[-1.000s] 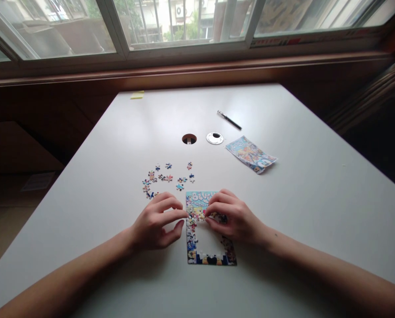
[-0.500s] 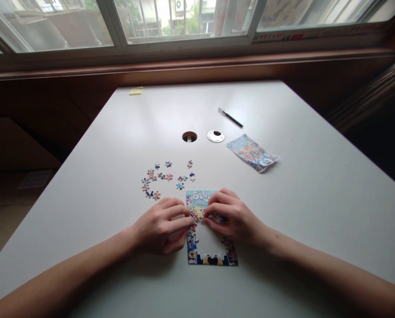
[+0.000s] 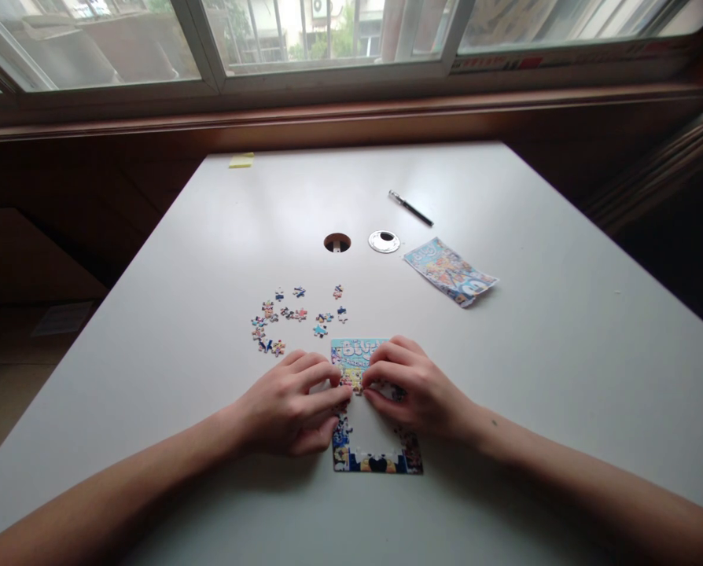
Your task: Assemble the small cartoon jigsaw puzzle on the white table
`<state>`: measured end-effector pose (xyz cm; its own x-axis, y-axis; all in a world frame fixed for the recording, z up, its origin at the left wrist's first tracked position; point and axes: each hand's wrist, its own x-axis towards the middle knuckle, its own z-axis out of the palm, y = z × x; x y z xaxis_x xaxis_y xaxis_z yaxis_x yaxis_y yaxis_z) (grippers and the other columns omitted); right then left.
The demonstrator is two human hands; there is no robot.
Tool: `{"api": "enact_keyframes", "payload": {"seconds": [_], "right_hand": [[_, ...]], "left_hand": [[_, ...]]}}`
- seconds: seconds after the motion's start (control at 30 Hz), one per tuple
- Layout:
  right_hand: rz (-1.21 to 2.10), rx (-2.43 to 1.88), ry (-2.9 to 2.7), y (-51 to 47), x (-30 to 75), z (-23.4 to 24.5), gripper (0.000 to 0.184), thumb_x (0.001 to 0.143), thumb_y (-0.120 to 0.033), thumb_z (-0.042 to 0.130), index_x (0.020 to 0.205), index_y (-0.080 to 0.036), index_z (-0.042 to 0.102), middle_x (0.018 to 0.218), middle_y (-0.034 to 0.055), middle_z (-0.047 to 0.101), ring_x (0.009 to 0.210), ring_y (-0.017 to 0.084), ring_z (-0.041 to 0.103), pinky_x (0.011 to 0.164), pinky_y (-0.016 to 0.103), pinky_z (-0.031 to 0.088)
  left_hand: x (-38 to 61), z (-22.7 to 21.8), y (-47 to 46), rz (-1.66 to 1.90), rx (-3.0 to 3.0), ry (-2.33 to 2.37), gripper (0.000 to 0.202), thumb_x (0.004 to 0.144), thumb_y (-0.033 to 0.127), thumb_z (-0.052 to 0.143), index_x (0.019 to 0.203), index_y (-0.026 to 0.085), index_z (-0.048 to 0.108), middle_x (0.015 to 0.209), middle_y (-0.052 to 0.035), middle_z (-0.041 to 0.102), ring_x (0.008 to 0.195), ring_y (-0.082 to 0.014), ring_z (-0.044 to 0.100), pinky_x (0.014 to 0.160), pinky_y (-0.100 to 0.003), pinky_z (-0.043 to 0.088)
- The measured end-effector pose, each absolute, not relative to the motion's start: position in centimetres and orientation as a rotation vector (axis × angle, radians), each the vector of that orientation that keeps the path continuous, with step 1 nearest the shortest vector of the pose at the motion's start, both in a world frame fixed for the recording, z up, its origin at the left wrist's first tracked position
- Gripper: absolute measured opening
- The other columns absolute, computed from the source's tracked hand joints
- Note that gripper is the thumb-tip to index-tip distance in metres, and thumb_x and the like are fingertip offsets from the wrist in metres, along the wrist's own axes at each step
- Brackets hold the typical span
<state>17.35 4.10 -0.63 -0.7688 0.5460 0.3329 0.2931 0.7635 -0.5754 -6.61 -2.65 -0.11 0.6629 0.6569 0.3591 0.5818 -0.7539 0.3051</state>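
Note:
A partly assembled jigsaw puzzle (image 3: pixel 380 462) lies flat on the white table, its picture border joined around a bare middle. My left hand (image 3: pixel 296 401) rests at its left side, index finger stretched over the edge pieces and thumb held apart below. From the right, my right hand (image 3: pixel 414 385) reaches over the puzzle, thumb and index finger closed at a small yellowish puzzle piece (image 3: pixel 357 387) under the title strip. The fingertips partly hide that piece. Beyond my left hand, several loose puzzle pieces (image 3: pixel 300 314) are scattered on the table.
A creased picture sheet (image 3: pixel 450 271) lies to the right, with a black pen (image 3: pixel 410 208) behind it. A round cable hole (image 3: pixel 337 243) and its silver cover (image 3: pixel 383 241) are mid-table. A yellow sticky note (image 3: pixel 241 161) is at the far edge, below the window.
My left index finger has shifted slightly right over the puzzle and its thumb has spread a little lower. The right hand stays almost in place. Loose pieces are unmoved.

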Motion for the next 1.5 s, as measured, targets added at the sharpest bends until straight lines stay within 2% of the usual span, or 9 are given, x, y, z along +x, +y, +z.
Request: {"api": "enact_keyframes", "payload": {"seconds": [0.2,0.37,0.57,0.83,0.97,1.07,1.17,1.27,1.5], "right_hand": [[0.692,-0.592,-2.463,4.2,17.7,-0.4,0.019,0.081,-0.009,0.056,0.090,-0.021,0.068,0.087,0.0058,0.060,0.083,0.020,0.049,0.079,0.037,0.044],[0.528,-0.538,-2.518,4.1,17.9,-1.0,0.031,0.078,-0.004,0.054,0.094,-0.024,0.070,0.089,0.0055,0.060,0.084,0.020,0.049,0.078,0.038,0.043],[0.350,-0.482,-2.603,3.9,17.9,-0.7,0.023,0.086,-0.011,0.054,0.101,-0.023,0.067,0.099,0.0067,0.065,0.095,0.022,0.054,0.082,0.038,0.042],[0.249,-0.424,-2.632,3.8,18.0,-0.7,0.024,0.089,-0.011,0.055,0.107,-0.022,0.065,0.101,0.0072,0.067,0.101,0.023,0.055,0.086,0.040,0.042],[0.355,-0.445,-2.532,4.0,18.2,-0.4,0.027,0.086,-0.007,0.053,0.104,-0.024,0.065,0.101,0.0071,0.066,0.099,0.023,0.055,0.085,0.041,0.044],[0.543,-0.648,-2.248,5.2,18.8,-0.1,0.022,0.079,-0.003,0.052,0.085,-0.022,0.062,0.088,0.0057,0.062,0.086,0.021,0.055,0.079,0.039,0.046],[0.829,-0.863,-1.999,6.9,19.5,-0.4,0.016,0.075,-0.005,0.051,0.075,-0.020,0.053,0.076,0.0020,0.053,0.069,0.016,0.049,0.062,0.030,0.042],[1.072,-0.976,-1.834,7.9,20.0,-0.8,0.013,0.077,-0.007,0.048,0.078,-0.020,0.048,0.072,-0.0007,0.045,0.063,0.013,0.042,0.054,0.026,0.035],[1.119,-0.977,-1.901,7.5,20.0,-1.1,0.011,0.080,-0.010,0.049,0.080,-0.021,0.048,0.076,-0.0001,0.046,0.068,0.015,0.043,0.061,0.029,0.035]], "left_hand": [[-6.5,0.0,-2.6,0.634,2.731,1.016,0.042,0.079,0.021,0.059,0.120,0.017,0.057,0.107,-0.0110,0.062,0.098,-0.0251,0.055,0.083,-0.040,0.047],[-6.5,0.0,-2.6,0.620,2.724,1.048,0.045,0.080,0.028,0.062,0.123,0.018,0.055,0.114,-0.0122,0.060,0.105,-0.0272,0.053,0.088,-0.042,0.048],[-6.5,0.1,-2.4,0.579,2.698,0.999,0.045,0.083,0.040,0.062,0.120,0.016,0.055,0.126,-0.0145,0.058,0.119,-0.0298,0.050,0.100,-0.044,0.044],[-6.5,0.1,-2.4,0.579,2.714,0.992,0.049,0.083,0.045,0.062,0.122,0.016,0.055,0.124,-0.0151,0.059,0.118,-0.0307,0.050,0.099,-0.044,0.044],[-6.6,0.0,-2.5,0.595,2.740,1.003,0.057,0.082,0.052,0.063,0.125,0.017,0.051,0.127,-0.0160,0.056,0.118,-0.0321,0.050,0.097,-0.046,0.043],[-6.8,-0.4,-2.8,0.745,2.725,0.967,0.046,0.080,0.048,0.063,0.112,0.017,0.051,0.108,-0.0138,0.062,0.100,-0.0279,0.055,0.084,-0.042,0.045],[-7.1,-0.8,-3.0,0.817,2.719,0.834,0.011,0.076,0.022,0.055,0.080,0.021,0.045,0.069,-0.0023,0.054,0.065,-0.0177,0.050,0.061,-0.033,0.040],[-7.3,-0.9,-2.8,0.696,2.717,0.696,0.018,0.064,0.016,0.047,0.067,0.023,0.030,0.058,0.0011,0.043,0.052,-0.0158,0.039,0.049,-0.034,0.031],[-7.8,-0.5,-2.4,0.546,2.594,0.652,0.031,0.053,0.020,0.040,0.070,0.021,0.014,0.056,0.0003,0.040,0.048,-0.0169,0.037,0.046,-0.038,0.027]]}}
